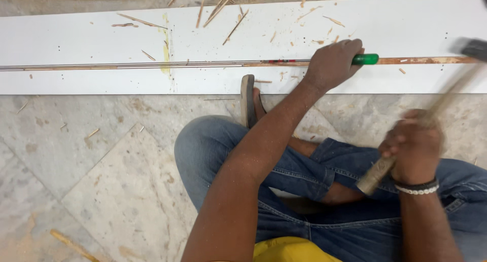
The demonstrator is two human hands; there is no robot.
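Note:
My left hand [332,64] grips a tool with a green handle [366,59], laid along a narrow groove [152,65] in a long white board [76,39]. A raised hammer is in my right hand [413,145], held by its wooden handle [378,173]. Its dark head [474,48] is blurred at the right, above the board. I sit cross-legged on the floor in blue jeans [304,165], with one sandalled foot [248,100] against the board's near edge.
Wood splinters [223,6] and chips are scattered over the board and the marble floor [91,165]. A yellowish glue smear [165,49] crosses the board at left. One wooden sliver [71,244] lies at the lower left.

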